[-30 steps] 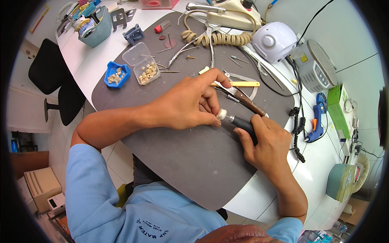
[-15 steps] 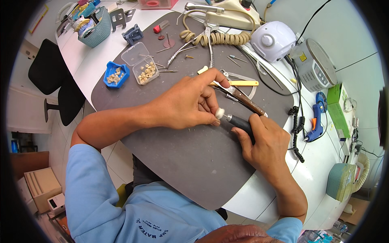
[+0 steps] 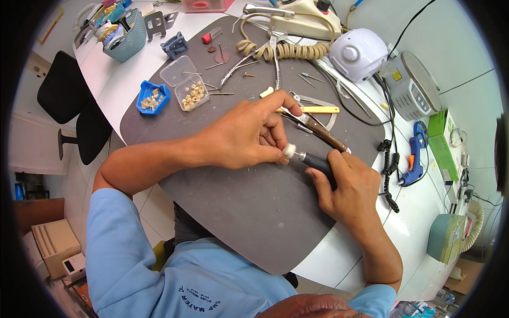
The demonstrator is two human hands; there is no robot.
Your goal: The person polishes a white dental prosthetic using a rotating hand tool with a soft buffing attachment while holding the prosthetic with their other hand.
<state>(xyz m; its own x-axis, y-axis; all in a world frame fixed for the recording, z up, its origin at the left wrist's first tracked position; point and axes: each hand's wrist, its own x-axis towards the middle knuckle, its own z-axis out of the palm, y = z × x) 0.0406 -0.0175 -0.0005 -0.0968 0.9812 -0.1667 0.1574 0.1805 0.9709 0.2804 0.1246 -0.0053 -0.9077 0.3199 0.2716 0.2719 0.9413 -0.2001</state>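
Note:
My right hand is wrapped round a dark rotary handpiece, which points left. On its thin metal shank sits a small white polishing head. That head meets the fingertips of my left hand, whose thumb and fingers are pinched together. Whatever lies between them is too small or hidden to name. Just beyond the hands lie a knife with a brown wooden handle and a yellow-handled tool, partly covered by my left fingers.
A clear lidded box and a blue tray hold several small cream pieces on the grey mat. Pliers, burs and a coiled beige hose lie at the back. On the right are a white rounded machine and a blue glue gun.

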